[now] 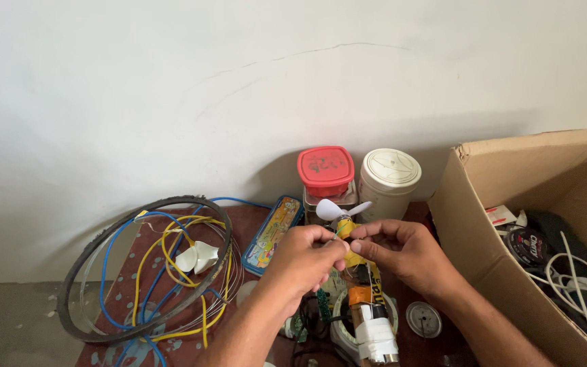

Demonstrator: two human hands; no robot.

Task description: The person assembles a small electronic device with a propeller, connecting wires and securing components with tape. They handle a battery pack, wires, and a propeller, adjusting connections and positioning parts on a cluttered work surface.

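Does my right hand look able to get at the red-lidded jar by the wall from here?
Probably yes: the red-lidded jar stands just beyond the right hand, with only the small white propeller between them, though both hands are busy pinching the small motor.

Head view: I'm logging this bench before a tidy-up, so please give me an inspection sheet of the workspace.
Surface: dark red patterned table top, crowded.
Job's things: small motor with white propeller, yellow tape and thin wires, on a taped stick.
Clutter: red-lidded jar, cream-lidded jar, pencil tin, white propeller, round gauge.
Grips: left hand and right hand pinch the motor's wires, fingertips meeting.
Cables: blue and yellow wire coils inside a black hoop; white cords in the cardboard box.
Surroundings: white cracked wall.
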